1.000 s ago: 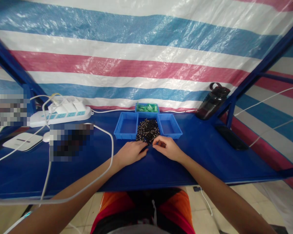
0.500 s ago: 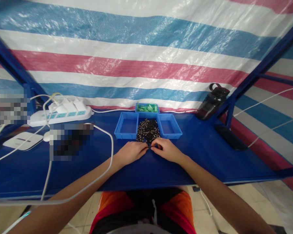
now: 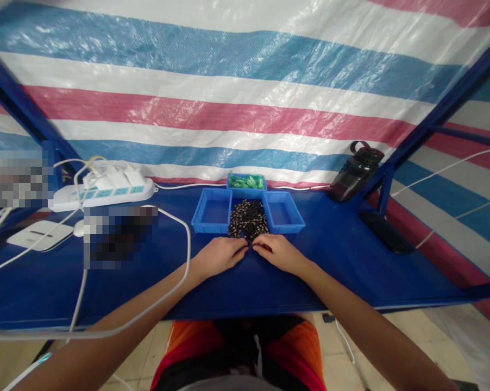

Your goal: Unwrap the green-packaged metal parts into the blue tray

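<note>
A heap of small black parts with metallic ends [image 3: 248, 215] lies on the blue table between two blue trays. At its near edge, my left hand [image 3: 224, 253] is closed in a pinch, fingertips pointing right. Facing it from the other side is my right hand [image 3: 278, 251], its thumb and fingers also pinched together. The fingertips nearly meet, and a tiny dark piece shows between them. Which hand grips it, and its exact kind, are too small to tell.
The left blue tray [image 3: 213, 228] and right blue tray [image 3: 286, 227] flank the heap. Behind stands a blue bin [image 3: 246, 193] with green pieces [image 3: 247, 182]. A power strip [image 3: 102, 198], a looping white cable [image 3: 188, 239], a dark bottle [image 3: 356, 171] and a black phone-like slab [image 3: 385, 232] surround the work spot.
My right hand's fingers have drawn slightly closer together and lower. My left hand stays nearly in place. The whole view has shifted very slightly.
</note>
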`<action>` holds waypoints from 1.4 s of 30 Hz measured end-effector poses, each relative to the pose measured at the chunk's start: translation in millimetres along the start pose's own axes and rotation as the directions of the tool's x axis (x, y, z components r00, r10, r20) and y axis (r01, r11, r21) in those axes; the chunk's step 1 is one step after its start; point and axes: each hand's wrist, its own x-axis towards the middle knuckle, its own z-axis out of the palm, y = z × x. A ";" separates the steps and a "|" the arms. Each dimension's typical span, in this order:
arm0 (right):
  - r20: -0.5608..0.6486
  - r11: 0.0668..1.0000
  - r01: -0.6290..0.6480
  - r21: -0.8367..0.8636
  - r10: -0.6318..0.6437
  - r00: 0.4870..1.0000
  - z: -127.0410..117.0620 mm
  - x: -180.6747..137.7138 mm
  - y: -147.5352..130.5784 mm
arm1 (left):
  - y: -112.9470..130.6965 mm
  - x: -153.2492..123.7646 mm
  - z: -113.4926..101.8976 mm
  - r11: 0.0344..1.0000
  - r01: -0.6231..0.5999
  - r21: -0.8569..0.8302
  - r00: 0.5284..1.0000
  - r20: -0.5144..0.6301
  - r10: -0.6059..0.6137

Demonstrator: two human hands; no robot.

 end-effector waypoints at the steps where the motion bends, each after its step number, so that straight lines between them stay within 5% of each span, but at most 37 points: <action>1: 0.000 1.000 0.000 0.000 0.000 1.000 -0.3 -0.2 -0.2 | 0.1 0.1 0.2 1.000 -0.002 -0.009 1.000 0.001 0.002; 16: 0.034 0.998 0.036 0.048 -0.037 0.999 -0.1 -0.5 -7.9 | 3.7 -0.3 -2.1 0.969 -0.181 -0.166 0.979 -0.127 0.161; 25: 0.007 0.998 0.030 0.052 -0.031 1.000 -1.4 -4.0 -8.1 | 3.3 -2.2 -2.7 0.989 -0.072 -0.132 0.995 -0.085 0.061; 42: -0.001 0.997 0.079 0.002 -0.079 0.997 -0.6 -2.0 -2.3 | 2.1 2.4 2.4 0.994 -0.098 -0.047 0.992 -0.082 0.094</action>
